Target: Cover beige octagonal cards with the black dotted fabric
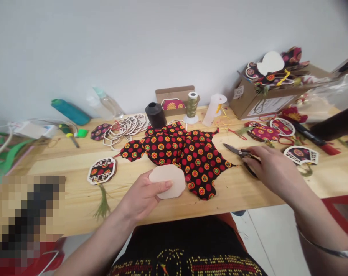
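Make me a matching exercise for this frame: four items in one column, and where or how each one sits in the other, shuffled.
Items
1. pale flat piece
2. scissors
3. teal spool
4. black spool

Places and states
A. lying on its side, toward the wall
B. under the fingers of the right hand
C. standing upright behind the patterned cloth
D. gripped in the left hand, thumb on top

Right pairs: 1-D, 2-B, 3-A, 4-C
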Demonstrator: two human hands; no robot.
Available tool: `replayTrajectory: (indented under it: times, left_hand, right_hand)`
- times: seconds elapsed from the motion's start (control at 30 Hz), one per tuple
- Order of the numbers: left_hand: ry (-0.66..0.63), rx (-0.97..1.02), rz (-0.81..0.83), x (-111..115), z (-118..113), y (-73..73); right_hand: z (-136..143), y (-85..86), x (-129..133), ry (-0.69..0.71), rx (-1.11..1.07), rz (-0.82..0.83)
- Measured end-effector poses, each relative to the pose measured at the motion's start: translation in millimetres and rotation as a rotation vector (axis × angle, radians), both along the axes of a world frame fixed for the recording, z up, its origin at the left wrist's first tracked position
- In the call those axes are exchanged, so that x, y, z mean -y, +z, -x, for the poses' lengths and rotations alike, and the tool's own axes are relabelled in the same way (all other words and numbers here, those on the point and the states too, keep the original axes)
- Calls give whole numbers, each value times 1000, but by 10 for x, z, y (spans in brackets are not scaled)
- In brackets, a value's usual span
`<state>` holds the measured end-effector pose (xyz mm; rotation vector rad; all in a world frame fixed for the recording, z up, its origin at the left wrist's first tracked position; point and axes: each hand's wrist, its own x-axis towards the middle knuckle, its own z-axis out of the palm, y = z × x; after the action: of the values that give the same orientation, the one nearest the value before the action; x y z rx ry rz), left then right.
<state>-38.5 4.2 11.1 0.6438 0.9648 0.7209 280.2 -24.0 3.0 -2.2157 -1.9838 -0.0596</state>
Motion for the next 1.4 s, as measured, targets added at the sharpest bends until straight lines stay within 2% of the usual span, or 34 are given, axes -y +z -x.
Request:
replayTrajectory:
  times: [0.07, 0.17, 0.37, 0.47, 0.67, 0.8, 0.93, 1.03, 1.17, 1.3, 1.4]
  left_hand:
    - [5, 48, 21, -12, 5, -23]
    - [32, 88, 53, -34, -7, -28]
    - [117, 146, 141, -70, -24, 20]
    - [158, 157, 175, -84, -15, 34]
    - [224, 180, 212, -103, -10, 73]
    - [237, 184, 234, -107, -22, 86]
    - [236, 199, 238, -101, -35, 76]
    - [184, 219, 203, -77, -41, 60]
    - [70, 253, 116, -13, -64, 34]
    - [11, 267, 60, 41, -112, 3]
    - [7, 262, 48, 52, -144, -18]
  right_hand:
    - [-100, -144, 77, 0, 15, 21]
    - [-120, -218, 122, -3, 23, 51]
    - [-64, -150, 71, -20, 118, 109]
    - [-76, -137, 72, -19, 92, 113]
    - [-150, -66, 199, -110, 69, 11]
    - [-124, 21, 285, -159, -87, -193]
    - [-43, 27, 320, -90, -452, -309]
    - [44, 60, 323, 22, -700, -181]
    - [286, 199, 330, 267, -949, 66]
    - [624, 244, 364, 350, -993, 286]
    - [811, 203, 387, 370, -980, 340]
